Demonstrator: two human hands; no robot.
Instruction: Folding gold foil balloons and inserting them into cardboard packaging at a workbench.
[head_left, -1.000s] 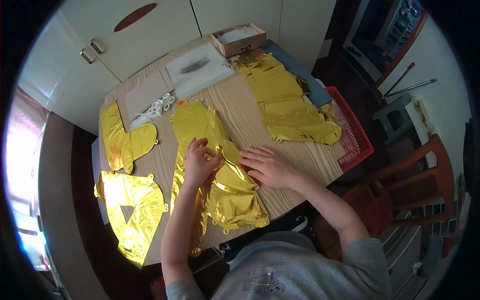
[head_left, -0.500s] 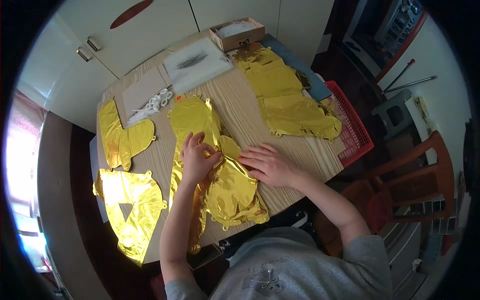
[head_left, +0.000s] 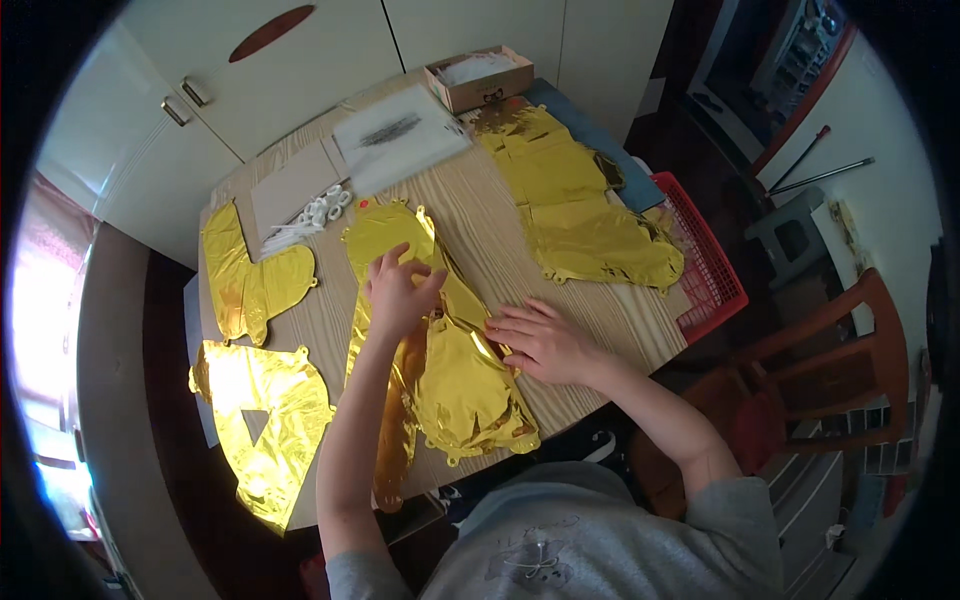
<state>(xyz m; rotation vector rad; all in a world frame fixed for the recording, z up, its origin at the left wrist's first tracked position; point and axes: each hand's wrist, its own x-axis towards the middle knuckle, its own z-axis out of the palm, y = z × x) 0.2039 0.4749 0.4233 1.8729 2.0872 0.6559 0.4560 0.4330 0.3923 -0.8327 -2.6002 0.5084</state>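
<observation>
While the right hand (head_left: pixel 545 343) rested with its fingers spread on the right edge of a flat gold foil piece (head_left: pixel 465 385), the left hand (head_left: pixel 402 292) had just lifted and shifted toward the far side. Half a second earlier it was lower, its fingertips close to the crease at the middle of the foil; now its thumb and fingers curled above the sheet. This suggested that any hold on the left had been eased, leaving the right to steady the foil. The hands were apart, and whether the left pinched anything thin could not be told.

The foil lay in the middle of the wooden tabletop (head_left: pixel 590 345), reaching to the near edge. Its long axis ran near to far, with the near end slanting right. The narrower, rounded end pointed far, beside a small red dot (head_left: pixel 364 204); the wider, crumpled end pointed toward the person, with a separate strip hanging at the near left.

Two more gold pieces lay at left, the nearer one with a triangular hole (head_left: pixel 290 400), and a larger gold sheet (head_left: pixel 570 235) at far right. White rings (head_left: pixel 325 210) sat at far left, a cardboard box (head_left: pixel 490 92) at the far edge.
</observation>
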